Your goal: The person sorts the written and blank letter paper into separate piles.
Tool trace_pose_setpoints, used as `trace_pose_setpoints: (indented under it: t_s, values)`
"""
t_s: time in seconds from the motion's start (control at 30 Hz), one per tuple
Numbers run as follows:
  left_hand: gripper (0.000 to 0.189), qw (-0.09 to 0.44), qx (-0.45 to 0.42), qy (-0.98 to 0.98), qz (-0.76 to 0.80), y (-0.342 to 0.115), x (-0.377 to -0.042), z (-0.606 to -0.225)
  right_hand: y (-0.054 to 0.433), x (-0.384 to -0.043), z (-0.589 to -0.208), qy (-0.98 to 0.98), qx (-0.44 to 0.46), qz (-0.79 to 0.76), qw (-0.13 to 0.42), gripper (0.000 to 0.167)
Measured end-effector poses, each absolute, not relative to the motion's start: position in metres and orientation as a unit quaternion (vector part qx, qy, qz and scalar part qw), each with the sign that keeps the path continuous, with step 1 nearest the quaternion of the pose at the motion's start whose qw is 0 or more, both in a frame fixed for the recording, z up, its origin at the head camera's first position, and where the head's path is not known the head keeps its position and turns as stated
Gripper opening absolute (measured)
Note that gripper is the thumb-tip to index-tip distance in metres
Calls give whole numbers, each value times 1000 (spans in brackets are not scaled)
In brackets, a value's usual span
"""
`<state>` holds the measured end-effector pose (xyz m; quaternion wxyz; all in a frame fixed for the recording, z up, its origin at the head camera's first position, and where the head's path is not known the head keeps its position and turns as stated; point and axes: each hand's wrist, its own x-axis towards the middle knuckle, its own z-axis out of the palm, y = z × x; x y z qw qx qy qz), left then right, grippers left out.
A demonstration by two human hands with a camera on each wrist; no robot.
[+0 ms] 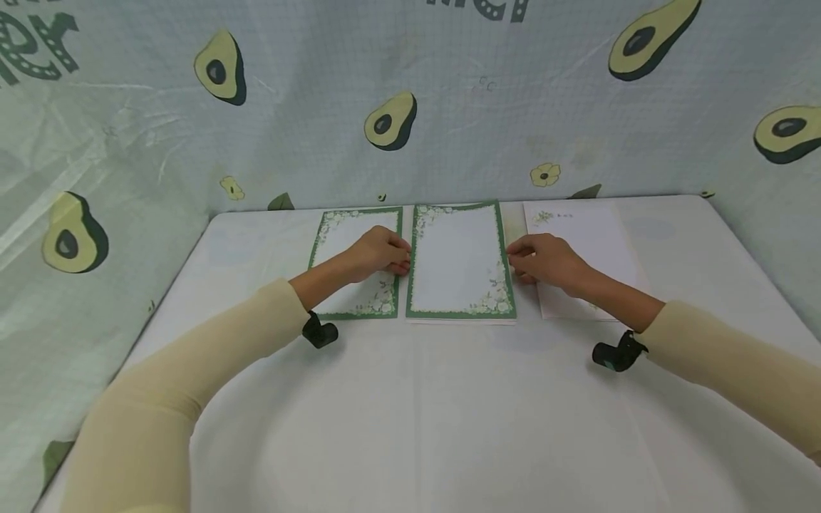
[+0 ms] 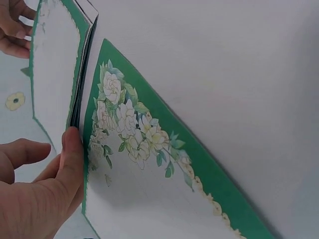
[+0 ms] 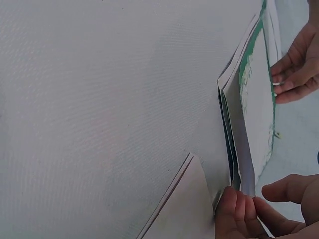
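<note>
A stack of green-bordered paper sheets (image 1: 457, 260) with white flowers at its corners lies between my two hands. My left hand (image 1: 380, 251) holds the stack's left edge; in the left wrist view its fingertips (image 2: 73, 139) touch the sheets' side and the thumb stands apart. On the opposite edge, my right hand (image 1: 544, 261) has its fingers bent against the stack, clearest in the right wrist view, where the sheet edges (image 3: 234, 134) fan slightly apart. Beneath my left wrist lies another green-bordered sheet (image 1: 340, 299). Pale paper (image 1: 593, 242) with a small floral print lies under my right hand.
A white cloth covers the table (image 1: 410, 420). Behind it and along the sides hangs a pale sheet (image 1: 308, 142) printed with avocados. Small black cameras (image 1: 318, 330) are strapped to both wrists.
</note>
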<state>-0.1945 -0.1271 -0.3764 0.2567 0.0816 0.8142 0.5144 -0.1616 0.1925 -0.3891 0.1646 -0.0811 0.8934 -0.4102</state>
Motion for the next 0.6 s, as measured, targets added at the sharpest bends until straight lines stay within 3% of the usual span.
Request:
trace_pose_setpoints:
  t_s: [0.6]
  values:
    - [29, 235, 70, 811, 531, -124, -196, -377, 193, -159, -385, 899, -93, -407, 134, 36]
